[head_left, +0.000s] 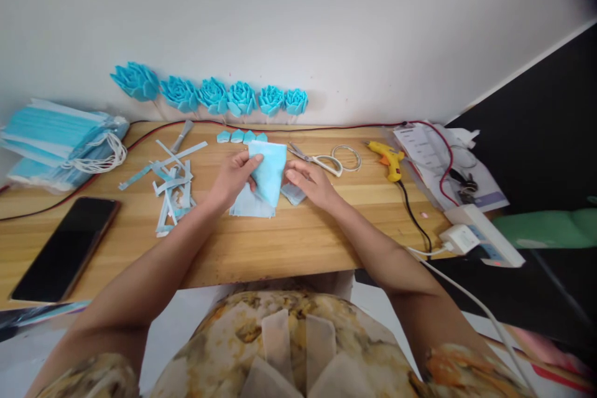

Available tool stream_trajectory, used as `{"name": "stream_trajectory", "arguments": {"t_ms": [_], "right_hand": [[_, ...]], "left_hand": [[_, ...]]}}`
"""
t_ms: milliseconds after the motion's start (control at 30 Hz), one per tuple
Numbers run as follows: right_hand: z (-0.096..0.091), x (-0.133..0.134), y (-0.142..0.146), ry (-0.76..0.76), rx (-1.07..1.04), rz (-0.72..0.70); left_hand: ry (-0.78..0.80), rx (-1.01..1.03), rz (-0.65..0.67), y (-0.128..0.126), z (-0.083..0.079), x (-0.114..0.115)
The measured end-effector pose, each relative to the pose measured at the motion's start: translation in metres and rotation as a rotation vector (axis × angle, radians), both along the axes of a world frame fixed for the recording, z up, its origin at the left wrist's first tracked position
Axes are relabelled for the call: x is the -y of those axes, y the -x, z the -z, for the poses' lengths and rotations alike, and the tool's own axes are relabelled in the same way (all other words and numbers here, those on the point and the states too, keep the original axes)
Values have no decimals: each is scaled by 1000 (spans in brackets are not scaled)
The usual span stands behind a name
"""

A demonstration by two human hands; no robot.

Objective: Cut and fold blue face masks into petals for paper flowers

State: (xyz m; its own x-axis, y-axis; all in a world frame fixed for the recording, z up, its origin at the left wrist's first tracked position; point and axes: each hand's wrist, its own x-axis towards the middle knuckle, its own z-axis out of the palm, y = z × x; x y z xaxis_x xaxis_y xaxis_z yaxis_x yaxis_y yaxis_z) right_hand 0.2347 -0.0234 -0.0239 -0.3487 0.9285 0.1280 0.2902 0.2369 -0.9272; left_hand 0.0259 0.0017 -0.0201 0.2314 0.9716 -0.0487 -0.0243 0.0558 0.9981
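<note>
We look through soft, even light.
We see the wall (364,25) pale, faint shadows on the tabletop (308,245), wide-lens stretching toward the edges, and blurred darkness in the upper right corner.

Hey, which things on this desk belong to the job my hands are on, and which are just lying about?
Likely part of the job:
- blue fabric piece in your left hand
- scissors
- small blue cut pieces
- yellow glue gun
- blue fabric flowers
- face masks

Probably just lying about:
- smartphone
- printed papers
</note>
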Motion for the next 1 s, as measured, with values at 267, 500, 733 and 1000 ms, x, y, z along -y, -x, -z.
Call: {"name": "stream_trajectory", "arguments": {"t_ms": [267, 500, 733, 1000], "right_hand": [[-5, -1, 0, 7, -54, 70], [-1, -2, -1, -93, 16, 186], [2, -6, -2, -107, -3, 191], [-2, -5, -4, -42, -49, 116]], "left_hand": [[-172, -299, 185, -11, -2, 17], [-108, -228, 203, -13, -1, 18], [-4, -201, 188, -12, 0, 16], [-51, -251, 272, -10, 5, 14]]}}
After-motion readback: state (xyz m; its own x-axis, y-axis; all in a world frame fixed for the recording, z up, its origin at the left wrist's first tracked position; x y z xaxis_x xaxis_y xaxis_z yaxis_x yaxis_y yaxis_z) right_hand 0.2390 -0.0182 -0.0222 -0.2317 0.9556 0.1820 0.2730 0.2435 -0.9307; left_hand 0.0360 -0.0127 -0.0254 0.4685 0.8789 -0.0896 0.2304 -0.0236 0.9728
